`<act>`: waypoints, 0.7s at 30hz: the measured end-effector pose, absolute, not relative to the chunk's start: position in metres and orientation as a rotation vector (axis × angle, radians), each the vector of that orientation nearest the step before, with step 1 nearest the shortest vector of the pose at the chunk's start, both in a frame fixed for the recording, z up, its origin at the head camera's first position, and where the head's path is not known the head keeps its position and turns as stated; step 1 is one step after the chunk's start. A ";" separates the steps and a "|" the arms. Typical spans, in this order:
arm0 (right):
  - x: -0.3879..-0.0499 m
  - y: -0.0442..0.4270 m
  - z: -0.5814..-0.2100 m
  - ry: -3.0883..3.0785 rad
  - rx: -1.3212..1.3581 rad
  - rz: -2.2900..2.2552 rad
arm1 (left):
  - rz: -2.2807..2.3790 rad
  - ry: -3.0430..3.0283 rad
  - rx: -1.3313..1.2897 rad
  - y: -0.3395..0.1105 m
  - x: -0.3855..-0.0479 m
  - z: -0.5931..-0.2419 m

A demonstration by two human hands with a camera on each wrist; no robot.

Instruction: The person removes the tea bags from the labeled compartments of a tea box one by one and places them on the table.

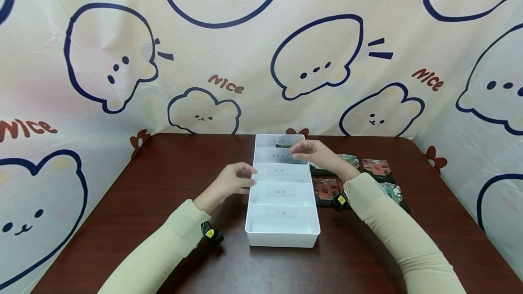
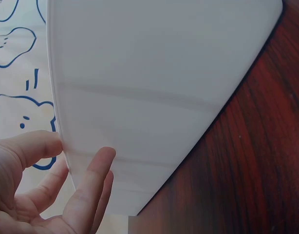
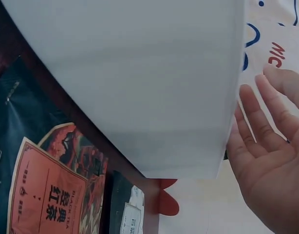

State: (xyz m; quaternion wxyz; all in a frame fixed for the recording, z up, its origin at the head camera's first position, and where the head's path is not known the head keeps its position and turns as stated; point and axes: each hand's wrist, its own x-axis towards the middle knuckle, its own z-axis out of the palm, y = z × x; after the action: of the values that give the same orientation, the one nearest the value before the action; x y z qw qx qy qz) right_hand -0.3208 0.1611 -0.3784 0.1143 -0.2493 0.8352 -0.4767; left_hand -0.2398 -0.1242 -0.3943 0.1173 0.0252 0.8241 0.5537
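A long white box [image 1: 283,238] with labelled compartments stands lengthwise on the table. Beside its left wall is my left hand [image 1: 234,180], the fingertips at the rim; in the left wrist view, the fingers [image 2: 88,183] are loosely extended along the wall. My right hand [image 1: 313,154] hovers over the right rim near the far compartments. From the right wrist, its fingers [image 3: 261,122] look relaxed, with nothing visible in them. A dark green packet [image 1: 283,146] shows partly in the farthest compartment. A black tea packet [image 3: 52,195] with a red label lies beside the box.
Right of the box lie more tea packets: a green one [image 1: 349,161] behind, a red-labelled one [image 1: 377,168] farther right, and another green one [image 1: 393,191] partly behind the right sleeve. A patterned cloth [image 1: 261,57] surrounds the dark brown table [image 1: 175,162].
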 end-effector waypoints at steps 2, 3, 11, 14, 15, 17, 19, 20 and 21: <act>-0.322 0.160 -0.380 2.454 -0.735 -1.362 | 1.622 2.411 0.065 -0.124 -0.240 -0.395; -0.323 0.159 -0.380 2.450 -0.734 -1.350 | 1.622 2.412 0.062 -0.124 -0.240 -0.394; -0.322 0.155 -0.377 2.507 -0.815 -1.111 | 1.623 2.420 0.069 -0.124 -0.241 -0.395; -0.322 0.154 -0.376 2.509 -0.846 -1.038 | 1.627 2.416 0.068 -0.124 -0.241 -0.395; -0.321 0.154 -0.375 2.503 -0.854 -1.027 | 1.628 2.415 0.071 -0.124 -0.241 -0.396; -0.322 0.155 -0.376 2.489 -0.861 -1.017 | 1.626 2.417 0.076 -0.124 -0.241 -0.396; -0.322 0.155 -0.377 2.486 -0.855 -1.011 | 1.624 2.418 0.075 -0.124 -0.241 -0.397; -0.323 0.155 -0.377 2.490 -0.852 -1.011 | 1.626 2.417 0.068 -0.124 -0.241 -0.397; -0.322 0.155 -0.377 2.494 -0.853 -1.013 | 1.625 2.420 0.065 -0.124 -0.241 -0.397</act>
State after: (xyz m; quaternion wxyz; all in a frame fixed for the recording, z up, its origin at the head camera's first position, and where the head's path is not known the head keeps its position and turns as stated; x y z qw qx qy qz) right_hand -0.3225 0.1552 -0.3770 0.1584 -0.2983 0.8720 -0.3544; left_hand -0.2411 -0.1242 -0.3967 0.1128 0.0222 0.8246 0.5539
